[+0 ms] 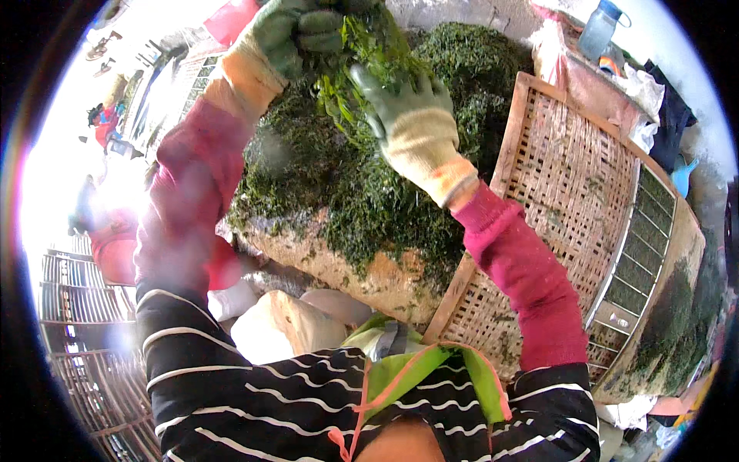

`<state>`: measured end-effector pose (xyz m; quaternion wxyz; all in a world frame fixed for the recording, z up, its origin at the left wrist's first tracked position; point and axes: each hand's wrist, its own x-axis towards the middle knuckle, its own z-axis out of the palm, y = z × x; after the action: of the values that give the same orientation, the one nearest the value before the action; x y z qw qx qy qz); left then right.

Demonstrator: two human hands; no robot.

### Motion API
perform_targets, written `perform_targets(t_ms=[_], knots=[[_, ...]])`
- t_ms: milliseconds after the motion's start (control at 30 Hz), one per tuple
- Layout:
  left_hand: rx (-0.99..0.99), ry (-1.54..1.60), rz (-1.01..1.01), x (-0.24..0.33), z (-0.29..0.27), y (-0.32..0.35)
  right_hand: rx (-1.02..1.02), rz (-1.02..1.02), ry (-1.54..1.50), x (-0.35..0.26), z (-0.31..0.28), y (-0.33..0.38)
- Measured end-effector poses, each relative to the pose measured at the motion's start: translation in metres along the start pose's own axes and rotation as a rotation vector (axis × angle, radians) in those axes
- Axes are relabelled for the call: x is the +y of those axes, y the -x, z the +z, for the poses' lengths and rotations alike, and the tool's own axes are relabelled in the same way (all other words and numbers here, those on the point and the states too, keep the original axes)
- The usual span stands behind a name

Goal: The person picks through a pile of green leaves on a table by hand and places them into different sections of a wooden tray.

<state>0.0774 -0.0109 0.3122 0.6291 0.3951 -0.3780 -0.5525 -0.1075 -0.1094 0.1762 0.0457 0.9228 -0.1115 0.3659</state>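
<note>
Both my hands wear green-coated work gloves with cream and orange cuffs. My left hand (296,37) is closed at the top of the view, fingers curled round a bunch of seaweed. Bright green seaweed strands (346,100) hang between the two hands. My right hand (412,108) reaches into the same strands with its fingers spread, thumb apart, and some seaweed covers its fingertips. Beneath both hands lies a big dark green heap of seaweed (308,173), resting on a worn tan slab (362,273).
A wood-framed woven bamboo tray (566,165) leans at the right, beside a white rack with seaweed-filled sections (635,254). A blue bottle (600,31) stands at the far right. Slatted racks (73,300) and red containers (115,246) are at the left. A pale sack (285,327) sits near my body.
</note>
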Motion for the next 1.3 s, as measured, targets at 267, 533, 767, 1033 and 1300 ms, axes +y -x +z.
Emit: perform_targets(t_ms=[267,533,767,1033,1300], knots=[[-0.113,-0.525,0.377,0.036,0.023,-0.039,-0.300,0.074,-0.063,0.056,0.104,0.080],[0.283,-1.425,0.905,0.098,0.088,0.008,-1.112,0.171,-0.098,0.020,0.098,0.120],[-0.416,0.016,0.037,0.110,0.000,0.003,-1.065,0.707,-1.751,0.044,0.040,0.037],[0.306,-0.087,0.293,0.056,0.019,0.045,-0.232,0.452,-1.344,-0.023,-0.033,-0.016],[0.248,0.120,0.265,-0.002,0.002,0.026,-0.738,0.641,-1.231,-0.076,0.023,0.051]])
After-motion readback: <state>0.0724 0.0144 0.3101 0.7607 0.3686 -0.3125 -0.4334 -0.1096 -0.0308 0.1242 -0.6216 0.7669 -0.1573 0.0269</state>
